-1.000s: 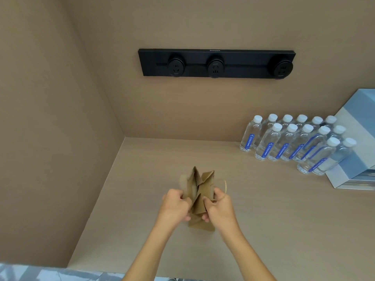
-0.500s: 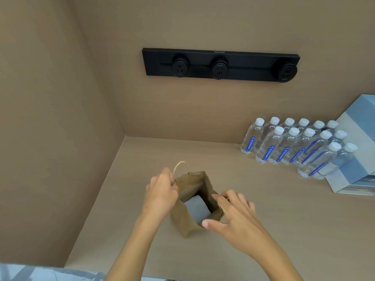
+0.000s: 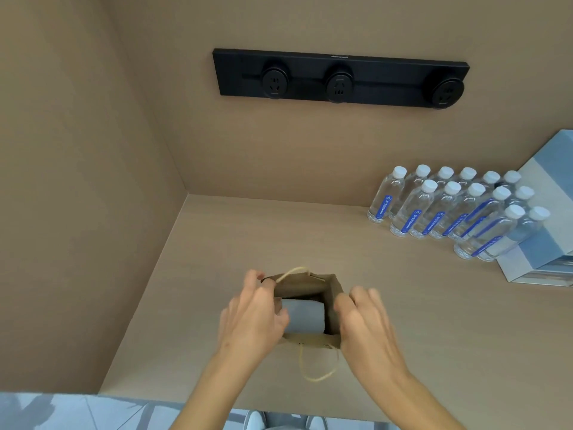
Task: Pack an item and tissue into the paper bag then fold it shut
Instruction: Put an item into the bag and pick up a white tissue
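Note:
A small brown paper bag (image 3: 305, 288) stands upright on the beige counter (image 3: 434, 321) with its mouth spread into a square. Its grey inner bottom shows and I see nothing else inside. One twine handle rises at the far rim, the other hangs down the near side. My left hand (image 3: 252, 318) grips the bag's left rim. My right hand (image 3: 362, 321) grips the right rim. No item or tissue is visible anywhere.
Several water bottles (image 3: 446, 209) with blue labels stand at the back right, beside a blue and white box (image 3: 545, 243). A black socket strip (image 3: 341, 79) is fixed to the back wall. A side wall closes off the left.
The bag was folded flat between both hands a second ago. It now stands open, and my hands have moved apart to its left and right rims.

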`<act>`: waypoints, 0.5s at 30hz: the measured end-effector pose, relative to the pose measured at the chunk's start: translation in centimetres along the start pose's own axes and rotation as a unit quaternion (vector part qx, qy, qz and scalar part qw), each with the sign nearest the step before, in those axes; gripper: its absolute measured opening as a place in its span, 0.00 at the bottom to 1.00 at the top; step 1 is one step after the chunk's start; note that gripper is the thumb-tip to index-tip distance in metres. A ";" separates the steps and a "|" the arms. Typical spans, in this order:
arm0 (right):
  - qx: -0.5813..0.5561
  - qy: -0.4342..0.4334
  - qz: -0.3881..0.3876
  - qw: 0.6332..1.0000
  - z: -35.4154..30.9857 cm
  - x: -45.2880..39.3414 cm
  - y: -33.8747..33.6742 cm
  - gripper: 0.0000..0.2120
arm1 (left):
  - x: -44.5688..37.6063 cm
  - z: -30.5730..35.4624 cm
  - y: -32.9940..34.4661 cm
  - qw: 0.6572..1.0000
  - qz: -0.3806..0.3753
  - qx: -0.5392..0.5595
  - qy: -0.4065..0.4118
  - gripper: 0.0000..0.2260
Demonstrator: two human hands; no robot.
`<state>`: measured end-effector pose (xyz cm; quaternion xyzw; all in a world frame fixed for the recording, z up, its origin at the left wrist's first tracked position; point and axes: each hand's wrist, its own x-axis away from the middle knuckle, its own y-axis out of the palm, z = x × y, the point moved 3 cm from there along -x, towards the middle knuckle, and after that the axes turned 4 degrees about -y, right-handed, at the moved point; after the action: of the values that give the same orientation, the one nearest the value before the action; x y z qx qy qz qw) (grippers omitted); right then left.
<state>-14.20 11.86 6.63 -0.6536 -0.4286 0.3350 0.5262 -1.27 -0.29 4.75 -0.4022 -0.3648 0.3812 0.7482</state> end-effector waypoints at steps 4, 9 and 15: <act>0.062 -0.126 -0.001 0.990 -0.5 -0.6 -1.1 0.05 | 0.0 -0.7 0.5 0.998 -0.046 0.035 0.031 0.27; 0.162 -0.292 -0.212 0.919 -1.5 -1.5 -0.9 0.10 | 0.1 -1.1 1.1 0.994 -0.067 0.067 0.052 0.30; 0.208 -0.127 -0.377 0.893 -1.9 -6.5 4.0 0.28 | 0.5 -0.4 1.6 0.990 -0.085 0.078 0.076 0.31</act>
<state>-14.32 4.82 3.04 -0.2699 -0.6265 0.2731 0.6783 -1.17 0.64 3.29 -0.3379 -0.3090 0.3114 0.8327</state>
